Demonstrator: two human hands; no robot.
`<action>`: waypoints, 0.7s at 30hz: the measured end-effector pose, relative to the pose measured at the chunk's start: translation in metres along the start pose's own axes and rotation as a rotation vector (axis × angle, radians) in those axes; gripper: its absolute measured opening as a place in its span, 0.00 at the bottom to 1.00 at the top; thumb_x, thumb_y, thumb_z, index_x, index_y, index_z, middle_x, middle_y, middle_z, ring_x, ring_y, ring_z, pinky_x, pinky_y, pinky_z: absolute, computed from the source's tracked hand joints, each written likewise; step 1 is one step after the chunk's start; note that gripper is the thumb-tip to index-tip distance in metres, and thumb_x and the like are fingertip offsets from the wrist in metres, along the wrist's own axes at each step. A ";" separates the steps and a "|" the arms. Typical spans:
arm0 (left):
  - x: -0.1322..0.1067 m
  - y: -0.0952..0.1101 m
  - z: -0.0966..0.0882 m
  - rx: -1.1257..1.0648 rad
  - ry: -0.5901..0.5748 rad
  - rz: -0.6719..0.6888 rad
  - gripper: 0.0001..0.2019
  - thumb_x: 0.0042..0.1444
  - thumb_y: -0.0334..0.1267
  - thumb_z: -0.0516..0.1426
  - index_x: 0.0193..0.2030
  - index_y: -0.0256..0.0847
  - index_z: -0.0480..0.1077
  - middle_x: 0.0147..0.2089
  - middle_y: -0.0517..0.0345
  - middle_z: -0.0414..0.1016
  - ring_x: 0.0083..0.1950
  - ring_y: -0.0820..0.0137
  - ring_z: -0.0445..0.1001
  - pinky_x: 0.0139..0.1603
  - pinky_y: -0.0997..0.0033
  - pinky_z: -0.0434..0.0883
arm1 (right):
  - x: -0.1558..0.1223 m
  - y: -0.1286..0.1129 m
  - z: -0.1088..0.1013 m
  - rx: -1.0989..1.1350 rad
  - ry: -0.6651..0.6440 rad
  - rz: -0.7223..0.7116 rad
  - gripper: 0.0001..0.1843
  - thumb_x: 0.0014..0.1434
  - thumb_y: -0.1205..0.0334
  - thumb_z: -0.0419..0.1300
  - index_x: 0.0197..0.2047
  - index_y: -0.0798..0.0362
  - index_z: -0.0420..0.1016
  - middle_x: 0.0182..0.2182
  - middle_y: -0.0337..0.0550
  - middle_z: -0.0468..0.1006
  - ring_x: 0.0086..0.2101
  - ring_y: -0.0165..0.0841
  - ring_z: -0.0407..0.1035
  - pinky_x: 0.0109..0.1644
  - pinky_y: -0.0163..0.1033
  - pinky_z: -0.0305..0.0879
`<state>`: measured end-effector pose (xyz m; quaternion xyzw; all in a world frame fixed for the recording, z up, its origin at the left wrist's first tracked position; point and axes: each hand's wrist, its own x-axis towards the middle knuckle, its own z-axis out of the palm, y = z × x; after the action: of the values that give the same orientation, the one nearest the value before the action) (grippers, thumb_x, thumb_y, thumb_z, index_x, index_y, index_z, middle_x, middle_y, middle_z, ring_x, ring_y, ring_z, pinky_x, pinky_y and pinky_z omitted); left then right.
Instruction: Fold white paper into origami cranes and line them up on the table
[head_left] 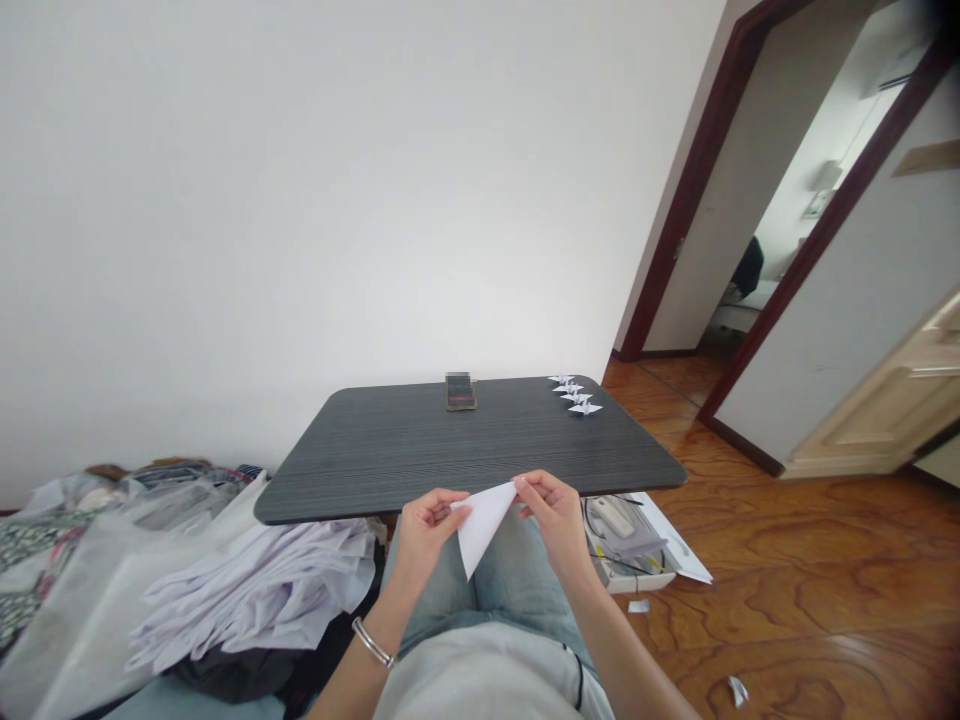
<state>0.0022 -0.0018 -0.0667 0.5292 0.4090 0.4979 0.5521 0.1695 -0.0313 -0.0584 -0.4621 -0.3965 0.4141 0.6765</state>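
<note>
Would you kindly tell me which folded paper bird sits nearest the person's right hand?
The frontmost paper bird; the other three stand behind it, closer to the wall.

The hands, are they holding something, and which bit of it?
Yes, a white paper triangle: the left hand pinches its left corner, and the right hand pinches its upper right corner.
</note>
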 end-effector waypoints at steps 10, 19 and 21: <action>-0.002 0.001 0.001 0.058 0.010 0.040 0.11 0.40 0.40 0.64 0.30 0.35 0.75 0.27 0.55 0.77 0.26 0.71 0.71 0.27 0.75 0.66 | -0.001 -0.002 0.002 -0.040 0.013 -0.014 0.16 0.45 0.50 0.66 0.27 0.55 0.75 0.22 0.42 0.77 0.24 0.32 0.69 0.21 0.31 0.62; -0.003 0.007 0.004 0.073 0.034 0.035 0.12 0.38 0.41 0.65 0.29 0.35 0.76 0.25 0.55 0.77 0.25 0.71 0.71 0.27 0.75 0.66 | -0.001 0.001 0.002 -0.095 -0.009 0.006 0.15 0.45 0.51 0.66 0.24 0.56 0.76 0.20 0.42 0.76 0.22 0.31 0.67 0.24 0.32 0.61; -0.003 0.006 0.003 0.054 0.030 0.025 0.12 0.38 0.40 0.65 0.30 0.35 0.76 0.26 0.55 0.77 0.26 0.71 0.71 0.27 0.75 0.65 | -0.001 0.001 0.002 -0.092 -0.004 0.006 0.14 0.45 0.52 0.66 0.23 0.56 0.76 0.20 0.41 0.76 0.22 0.30 0.66 0.24 0.32 0.61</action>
<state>0.0041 -0.0057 -0.0606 0.5415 0.4240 0.5013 0.5251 0.1667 -0.0316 -0.0588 -0.4930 -0.4152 0.3986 0.6524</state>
